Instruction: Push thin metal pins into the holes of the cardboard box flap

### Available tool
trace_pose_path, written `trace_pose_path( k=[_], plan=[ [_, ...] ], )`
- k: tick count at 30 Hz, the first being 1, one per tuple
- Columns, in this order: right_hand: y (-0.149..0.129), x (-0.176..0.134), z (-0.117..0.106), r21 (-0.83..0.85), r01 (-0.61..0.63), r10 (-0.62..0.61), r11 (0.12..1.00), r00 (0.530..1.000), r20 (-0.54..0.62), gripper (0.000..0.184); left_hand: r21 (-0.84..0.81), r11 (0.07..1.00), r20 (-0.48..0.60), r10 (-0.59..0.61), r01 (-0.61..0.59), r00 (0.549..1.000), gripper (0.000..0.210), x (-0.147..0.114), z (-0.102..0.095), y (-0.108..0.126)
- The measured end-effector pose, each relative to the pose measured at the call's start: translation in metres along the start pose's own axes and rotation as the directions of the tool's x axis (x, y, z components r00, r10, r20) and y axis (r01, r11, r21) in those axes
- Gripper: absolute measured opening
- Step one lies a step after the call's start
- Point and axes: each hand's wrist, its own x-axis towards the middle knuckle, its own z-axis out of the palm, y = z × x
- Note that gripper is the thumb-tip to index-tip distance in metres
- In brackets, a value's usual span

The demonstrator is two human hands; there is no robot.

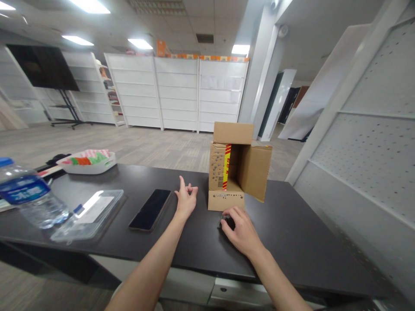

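My left hand [186,199] is over the table between the phone and the box, with one finger stretched out, the others partly bent and nothing visible in it. My right hand [240,229] rests low in front of the box, thumb and fingers curved around a small dark object with thin metallic bits [224,221]. My fingers cover most of it, so its kind is unclear. Just beyond stands an open cardboard box [218,166], flaps spread, its opening facing me. Yellow-and-red tape [226,168] runs down its left side. Small silver and dark dots mark its left panel and lower flap.
On the dark table [292,242] lie a black phone [151,210] and a clear plastic case [94,214]. Farther left are a water bottle [29,194] and a white tray [87,168] with colourful packets. A white perforated panel [372,129] rises at the right.
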Motion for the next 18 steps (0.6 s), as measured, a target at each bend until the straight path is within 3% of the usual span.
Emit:
trace_pose_path(
  k=[11,18],
  plan=[
    [-0.002,0.0,0.0,-0.01,-0.025,0.025,1.0,0.999,0.03,0.008,0.354,0.928,0.07,0.095,-0.114,0.993,0.092,-0.011,0.002,0.007],
    [-0.002,0.0,0.001,-0.02,-0.015,0.015,1.0,1.0,0.025,0.009,0.516,0.851,0.139,0.035,-0.102,0.99,0.09,-0.018,0.002,0.021]
  ],
)
